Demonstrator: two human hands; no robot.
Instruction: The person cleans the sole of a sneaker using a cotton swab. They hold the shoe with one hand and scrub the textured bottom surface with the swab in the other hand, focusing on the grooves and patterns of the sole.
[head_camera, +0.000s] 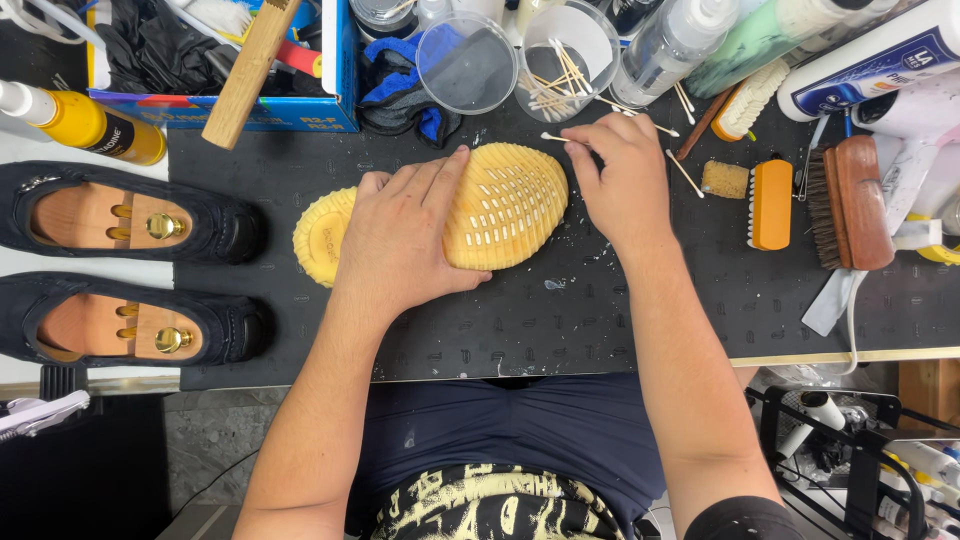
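- The yellow ribbed rubber shoe sole (480, 215) lay tread-up on the black mat of the desk (600, 310), about midway along it and nearer its far edge, so its grooves faced the person.
- The left hand (405, 235) lay flat across the middle of the sole, fingers (440, 180) spread and pressing down, seemingly to keep it from sliding.
- The right hand (620, 175) rested at the toe end, its fingers pinched together on a thin white-tipped cotton swab (555, 138), the tip pointing toward the grooves.
- A clear plastic cup of cotton swabs (570, 55) stood at the far edge, just beyond the right hand, within easy reach.
- An orange-backed brush (772, 203) and a brown wooden bristle brush (850, 200) lay toward the right edge, well apart from the sole.
- Two black loafers with wooden shoe trees (130, 270) sat side by side at the left edge, out of the way.
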